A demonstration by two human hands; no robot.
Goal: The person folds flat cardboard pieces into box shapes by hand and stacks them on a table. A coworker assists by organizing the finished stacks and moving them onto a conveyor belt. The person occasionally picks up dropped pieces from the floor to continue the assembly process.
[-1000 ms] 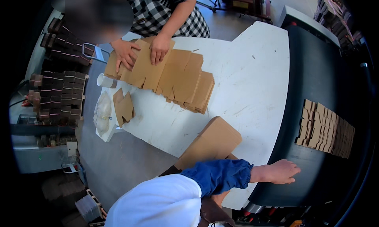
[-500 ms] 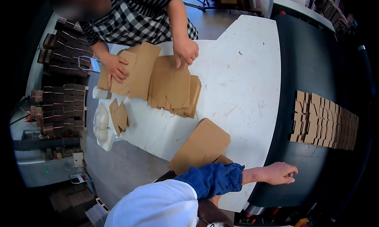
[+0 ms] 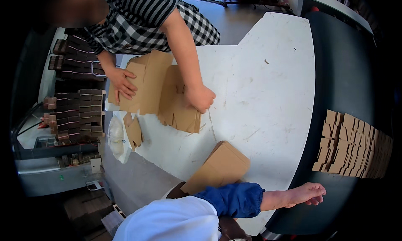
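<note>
The wearer's right hand (image 3: 303, 195) extends over the dark conveyor belt (image 3: 347, 86), fingers straight and spread flat, palm down, holding nothing. Its forearm carries a blue sleeve (image 3: 234, 199). The left hand is not in view.

Nearest to that hand, a row of flat brown cardboard blanks (image 3: 354, 146) lies overlapped on the belt, up and to the right of the fingertips and apart from them. A single stack of folded cardboard (image 3: 220, 167) rests on the white worktop (image 3: 268, 98) just above the sleeve.

Across the worktop a second person in a checked top presses both hands on a spread pile of cardboard blanks (image 3: 161, 92): one hand (image 3: 121, 82) at its left edge, the other hand (image 3: 200, 97) closed on its right edge. Stacked dark cartons (image 3: 77, 98) stand beyond the worktop's left side.
</note>
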